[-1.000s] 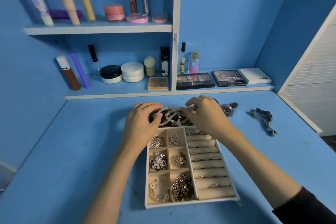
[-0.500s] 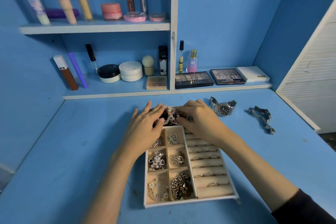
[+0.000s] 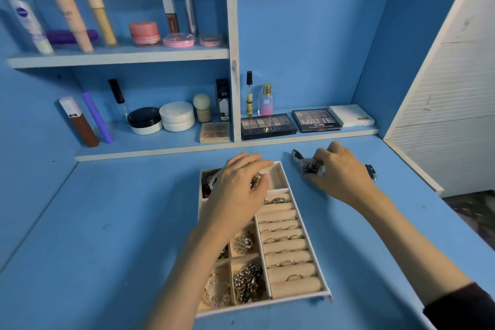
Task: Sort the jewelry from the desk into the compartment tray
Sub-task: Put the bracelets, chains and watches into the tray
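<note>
The left hand [image 3: 241, 187] lies palm-down, fingers nearly straight, over the far compartment of the compartment tray [image 3: 267, 303], likely pressing the beaded bracelets [image 3: 210, 182] flat so they sit below the wall; the right hand [image 3: 341, 173], at the tray's 1 o'clock, curls its fingers round a silver wristwatch [image 3: 308, 166] on the table [image 3: 107, 222], probably to carry it to the bare end of that far compartment; rings [image 3: 293, 277] sit on the padded rolls [image 3: 281, 215] along the 3 o'clock side, chains [image 3: 247, 281] in a 6 o'clock cell. The left forearm [image 3: 187, 262] covers the middle cells toward 9 o'clock; a glint beside that hand's thumb is too small to name; a second metal piece [image 3: 371, 172] at 2 o'clock shows from behind the right hand, mostly hidden.
</note>
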`<control>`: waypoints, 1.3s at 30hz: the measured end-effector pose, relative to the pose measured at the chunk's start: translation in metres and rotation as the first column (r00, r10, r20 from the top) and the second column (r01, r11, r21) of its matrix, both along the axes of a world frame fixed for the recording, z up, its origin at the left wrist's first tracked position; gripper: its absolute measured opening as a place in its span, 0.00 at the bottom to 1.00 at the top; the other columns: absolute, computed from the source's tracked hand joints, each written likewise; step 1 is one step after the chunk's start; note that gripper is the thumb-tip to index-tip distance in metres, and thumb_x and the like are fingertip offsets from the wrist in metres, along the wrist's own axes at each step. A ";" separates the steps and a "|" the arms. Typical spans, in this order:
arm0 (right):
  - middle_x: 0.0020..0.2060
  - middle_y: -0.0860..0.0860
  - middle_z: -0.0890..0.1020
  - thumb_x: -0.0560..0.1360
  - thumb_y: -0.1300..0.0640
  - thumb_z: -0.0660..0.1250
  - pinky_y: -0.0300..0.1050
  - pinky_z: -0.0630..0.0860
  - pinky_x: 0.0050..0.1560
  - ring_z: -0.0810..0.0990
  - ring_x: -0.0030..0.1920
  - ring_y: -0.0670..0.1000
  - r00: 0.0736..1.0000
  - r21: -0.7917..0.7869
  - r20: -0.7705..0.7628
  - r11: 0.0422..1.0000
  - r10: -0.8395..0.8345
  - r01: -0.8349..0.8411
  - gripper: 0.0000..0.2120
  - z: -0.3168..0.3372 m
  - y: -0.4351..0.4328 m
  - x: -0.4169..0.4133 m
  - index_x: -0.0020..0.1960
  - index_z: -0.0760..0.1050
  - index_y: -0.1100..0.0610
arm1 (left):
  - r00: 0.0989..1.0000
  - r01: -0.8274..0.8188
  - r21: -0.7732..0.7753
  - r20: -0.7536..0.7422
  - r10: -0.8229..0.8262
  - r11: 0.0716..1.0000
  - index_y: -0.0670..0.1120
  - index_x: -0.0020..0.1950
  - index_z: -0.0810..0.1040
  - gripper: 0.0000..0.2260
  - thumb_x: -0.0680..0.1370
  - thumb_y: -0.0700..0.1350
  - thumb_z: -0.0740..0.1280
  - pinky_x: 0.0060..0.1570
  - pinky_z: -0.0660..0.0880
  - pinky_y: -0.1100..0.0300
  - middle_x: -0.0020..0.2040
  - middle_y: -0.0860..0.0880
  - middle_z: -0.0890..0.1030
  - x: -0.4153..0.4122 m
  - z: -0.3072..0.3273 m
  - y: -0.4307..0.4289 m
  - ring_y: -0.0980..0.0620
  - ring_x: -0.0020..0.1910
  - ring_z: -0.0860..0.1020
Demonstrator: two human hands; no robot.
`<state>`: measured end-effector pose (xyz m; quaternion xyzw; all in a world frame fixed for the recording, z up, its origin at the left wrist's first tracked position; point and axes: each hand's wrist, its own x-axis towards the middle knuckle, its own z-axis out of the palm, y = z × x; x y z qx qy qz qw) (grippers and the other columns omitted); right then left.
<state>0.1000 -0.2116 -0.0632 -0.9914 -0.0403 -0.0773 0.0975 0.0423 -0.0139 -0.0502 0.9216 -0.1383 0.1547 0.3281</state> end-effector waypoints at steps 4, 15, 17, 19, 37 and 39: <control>0.45 0.51 0.74 0.74 0.50 0.67 0.45 0.65 0.38 0.73 0.49 0.56 0.996 0.140 0.054 0.987 0.068 -0.075 0.09 0.001 0.000 -0.001 0.46 0.73 0.55 | 1.000 0.019 -0.056 -0.014 -0.020 0.998 0.51 0.66 0.72 0.16 0.78 0.45 0.62 0.62 0.55 0.72 0.65 0.55 0.73 -0.001 0.005 -0.012 0.61 0.66 0.65; 0.29 0.51 0.77 0.71 0.53 0.68 0.37 0.63 0.33 0.68 0.29 0.46 0.831 0.998 -0.043 0.068 0.554 0.006 0.07 0.076 0.038 -0.029 0.35 0.76 0.54 | 0.961 0.097 -0.655 -0.134 -0.241 0.749 0.62 0.60 0.72 0.18 0.74 0.46 0.69 0.55 0.72 0.65 0.56 0.60 0.80 0.002 0.012 0.005 0.63 0.58 0.76; 0.26 0.50 0.74 0.70 0.51 0.66 0.37 0.63 0.33 0.66 0.27 0.46 0.815 0.980 -0.118 -0.068 0.567 0.189 0.09 0.070 0.045 -0.027 0.31 0.77 0.52 | 0.972 0.029 -0.772 -0.126 -0.198 0.635 0.51 0.53 0.78 0.10 0.75 0.39 0.66 0.49 0.76 0.65 0.47 0.52 0.84 0.001 0.014 0.006 0.58 0.49 0.81; 0.25 0.49 0.70 0.68 0.51 0.67 0.36 0.62 0.28 0.65 0.25 0.46 0.798 0.905 -0.180 -0.221 0.576 0.363 0.07 0.060 0.049 -0.023 0.40 0.77 0.54 | 0.967 -0.049 -0.880 -0.161 -0.199 0.472 0.43 0.50 0.79 0.06 0.76 0.37 0.64 0.49 0.78 0.61 0.44 0.47 0.84 0.002 0.017 0.012 0.52 0.49 0.81; 0.33 0.49 0.81 0.76 0.60 0.63 0.37 0.70 0.29 0.72 0.29 0.48 0.893 0.954 -0.120 -0.200 0.435 0.225 0.09 0.019 0.071 -0.027 0.56 0.73 0.52 | 0.941 -0.090 -0.996 -0.084 -0.327 -0.002 0.44 0.50 0.71 0.04 0.78 0.37 0.59 0.41 0.80 0.60 0.43 0.43 0.84 0.002 0.026 0.020 0.51 0.40 0.83; 0.31 0.51 0.78 0.77 0.60 0.62 0.39 0.68 0.30 0.72 0.30 0.49 0.910 0.980 -0.120 -0.100 0.396 0.173 0.07 0.020 0.072 -0.031 0.52 0.74 0.50 | 0.947 -0.036 -0.999 -0.032 -0.319 -0.007 0.47 0.58 0.69 0.12 0.76 0.35 0.60 0.41 0.79 0.61 0.45 0.44 0.84 -0.001 0.031 0.020 0.52 0.42 0.83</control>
